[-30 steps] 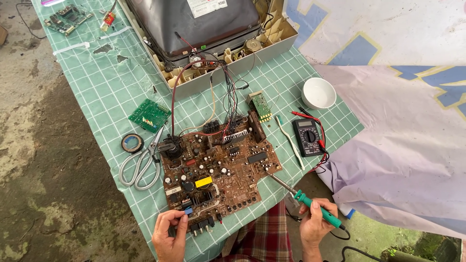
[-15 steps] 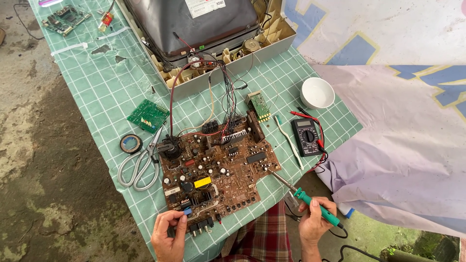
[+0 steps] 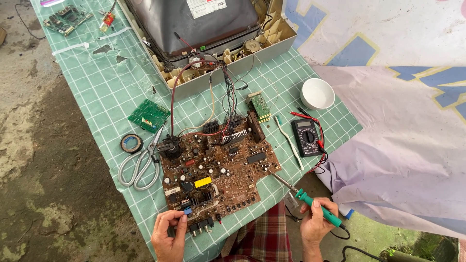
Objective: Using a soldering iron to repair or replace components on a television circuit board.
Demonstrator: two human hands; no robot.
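A large brown circuit board (image 3: 218,170) lies on the green checked table cover (image 3: 97,82), wired to an opened old television (image 3: 208,29) behind it. My left hand (image 3: 170,235) pinches the board's near left corner by a small blue part. My right hand (image 3: 315,223) holds a soldering iron with a green handle (image 3: 318,208). Its metal tip points at the board's right edge and almost touches it.
Scissors (image 3: 141,162) and a roll of black tape (image 3: 131,143) lie left of the board, with a small green board (image 3: 149,115) above them. A black multimeter (image 3: 307,138) with red leads, a white stick and a white bowl (image 3: 317,93) sit to the right. Pale cloth hangs at right.
Barely anything has moved: both hands stay where they were, the soldering iron still points at the board's right edge. The camera view has shifted slightly.
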